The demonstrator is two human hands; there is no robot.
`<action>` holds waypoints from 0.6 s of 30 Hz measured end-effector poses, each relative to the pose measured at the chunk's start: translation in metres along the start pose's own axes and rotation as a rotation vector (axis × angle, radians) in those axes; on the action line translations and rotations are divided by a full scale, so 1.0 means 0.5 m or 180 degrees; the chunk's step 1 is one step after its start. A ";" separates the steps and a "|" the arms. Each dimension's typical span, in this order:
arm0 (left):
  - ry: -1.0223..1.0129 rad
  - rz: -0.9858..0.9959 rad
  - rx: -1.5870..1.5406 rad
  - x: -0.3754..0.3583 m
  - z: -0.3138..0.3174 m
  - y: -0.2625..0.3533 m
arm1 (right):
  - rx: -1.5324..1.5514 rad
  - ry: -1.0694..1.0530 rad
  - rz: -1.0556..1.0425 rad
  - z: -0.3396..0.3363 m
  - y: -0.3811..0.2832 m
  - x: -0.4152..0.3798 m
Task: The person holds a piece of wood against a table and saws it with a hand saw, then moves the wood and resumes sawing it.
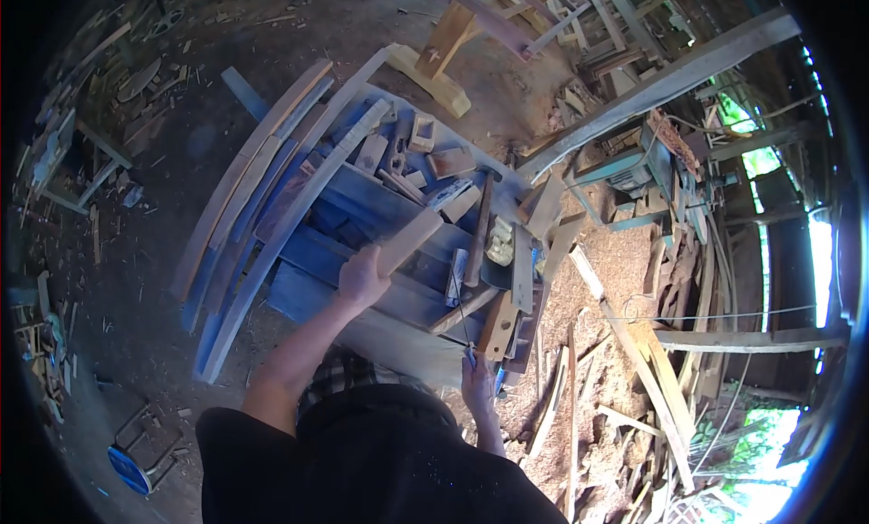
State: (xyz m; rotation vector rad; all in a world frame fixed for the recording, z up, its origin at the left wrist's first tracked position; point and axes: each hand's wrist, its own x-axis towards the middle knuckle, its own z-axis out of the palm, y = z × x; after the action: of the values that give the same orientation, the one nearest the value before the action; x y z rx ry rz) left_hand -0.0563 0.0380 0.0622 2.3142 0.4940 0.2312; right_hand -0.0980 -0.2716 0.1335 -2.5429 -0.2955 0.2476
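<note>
My left hand [362,278] is closed around the near end of a flat wooden block [414,238], which points away over the workbench [398,338]. At the bench's right end, my right hand [478,376] is closed on a thin tool with a bluish handle [470,354]; its exact kind is too small to make out. Right beside that hand is a wooden piece with round holes [498,329]. A hammer [482,221] with a long wooden handle lies beyond it, among several small wood blocks [450,162].
Long curved planks [262,162] lie along the bench's left side. A wooden beam [670,80] crosses the upper right. Shavings and offcuts [588,388] cover the ground at right, near a machine on a stand [625,176]. A blue stool [129,470] is at lower left.
</note>
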 end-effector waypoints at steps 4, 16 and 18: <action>-0.0216 0.0255 0.0703 -0.019 0.005 0.016 | 0.0172 -0.0123 -0.0178 0.021 -0.038 0.024; 0.0019 -0.0246 0.0356 -0.009 0.001 0.029 | 0.0225 -0.0350 -0.0618 0.084 -0.067 0.107; 0.0050 -0.0546 0.0427 -0.001 0.004 0.042 | 0.0328 -0.0359 -0.0650 0.094 -0.047 0.116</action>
State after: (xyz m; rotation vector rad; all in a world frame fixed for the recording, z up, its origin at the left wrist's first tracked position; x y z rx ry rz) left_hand -0.0504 0.0230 0.0755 2.3843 0.7319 0.1370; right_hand -0.0575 -0.2131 0.1010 -2.3801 -0.5677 0.3193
